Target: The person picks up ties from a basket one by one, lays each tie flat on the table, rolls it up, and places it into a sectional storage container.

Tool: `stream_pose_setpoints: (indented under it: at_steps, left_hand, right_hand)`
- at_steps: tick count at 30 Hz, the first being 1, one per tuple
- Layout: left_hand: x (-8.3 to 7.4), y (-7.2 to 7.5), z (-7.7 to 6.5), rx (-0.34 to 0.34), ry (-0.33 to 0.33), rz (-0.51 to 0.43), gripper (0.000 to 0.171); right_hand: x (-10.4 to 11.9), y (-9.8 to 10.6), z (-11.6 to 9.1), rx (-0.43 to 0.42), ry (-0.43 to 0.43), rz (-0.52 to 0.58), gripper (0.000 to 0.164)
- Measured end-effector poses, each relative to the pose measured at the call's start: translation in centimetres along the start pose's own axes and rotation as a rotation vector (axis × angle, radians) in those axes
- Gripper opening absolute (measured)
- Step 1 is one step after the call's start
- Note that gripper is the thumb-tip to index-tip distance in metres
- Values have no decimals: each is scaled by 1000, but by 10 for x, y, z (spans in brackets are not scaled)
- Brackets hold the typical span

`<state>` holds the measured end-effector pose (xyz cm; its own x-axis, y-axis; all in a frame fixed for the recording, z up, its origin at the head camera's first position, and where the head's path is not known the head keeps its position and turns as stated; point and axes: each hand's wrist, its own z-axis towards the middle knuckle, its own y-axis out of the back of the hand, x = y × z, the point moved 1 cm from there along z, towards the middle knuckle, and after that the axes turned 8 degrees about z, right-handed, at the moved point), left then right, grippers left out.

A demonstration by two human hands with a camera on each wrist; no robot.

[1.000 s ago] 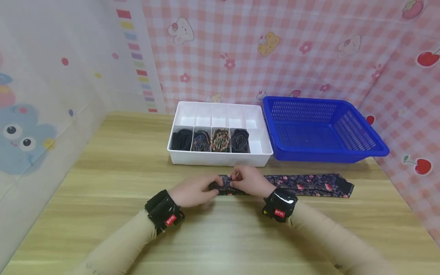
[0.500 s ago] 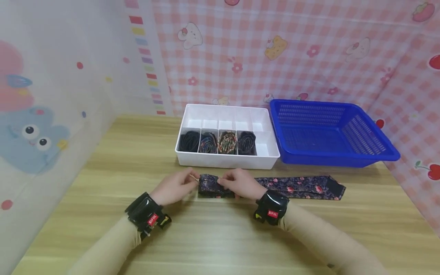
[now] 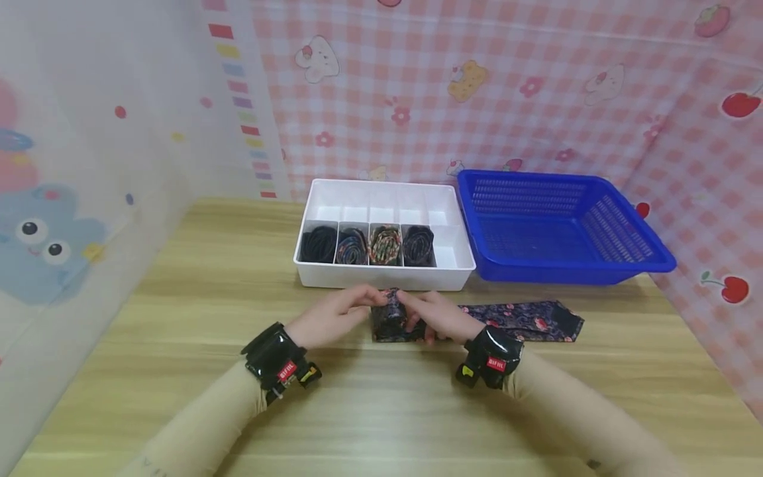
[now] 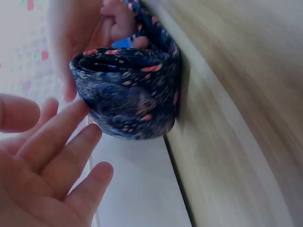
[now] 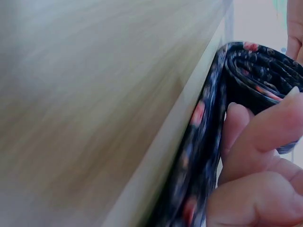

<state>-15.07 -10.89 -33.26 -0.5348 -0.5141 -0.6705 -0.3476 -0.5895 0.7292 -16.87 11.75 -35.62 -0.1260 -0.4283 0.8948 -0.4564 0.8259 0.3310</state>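
Note:
A dark necktie with pink flowers (image 3: 512,318) lies lengthwise on the table, its left end wound into a thick roll (image 3: 390,317). My left hand (image 3: 330,319) is at the roll's left side with fairly straight fingers; in the left wrist view its fingertips (image 4: 78,111) meet the roll's edge. From the right, my right hand (image 3: 444,315) holds the roll, one finger on its top and the others bent in beside it. Layered coils show at the roll's side (image 5: 258,71) in the right wrist view. The flat tail runs out to the right, partly hidden under the right hand.
Behind the hands stands a white divided box (image 3: 384,275); several of its front compartments hold rolled ties, including a black one (image 3: 318,245) and a tan patterned one (image 3: 384,245). A blue plastic basket (image 3: 572,268) stands beside it at right. Patterned cloth (image 3: 369,86) hangs behind.
The necktie's left end went from lying flat, to a folded flap, to an upright roll. Its tail end has drawn left. My left hand pulled back left, then returned against the roll.

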Motion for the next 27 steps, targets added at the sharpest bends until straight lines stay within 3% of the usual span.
stream_pose_setpoints:
  at_steps: [10,15,17,19,23,27]
  left_hand:
    - [-23,-30,20,191,-109,446,29]
    - [-29,-43,24,182,-201,613,27]
    - [-27,-44,25,175,-222,598,27]
    - [-22,-42,26,175,-209,512,27]
    - [-6,-27,24,113,-118,290,17]
    - [9,-11,15,4,4,247,4]
  right_hand:
    - [-12,21,-5,15,108,-266,34]
    - [-13,23,-7,-19,130,-307,24]
    - [-13,24,-8,-50,149,-314,20]
    - [-13,22,-8,-64,168,-304,17]
    - [-15,18,-5,-28,175,-275,16]
    - [-15,15,-4,-13,149,-255,16]
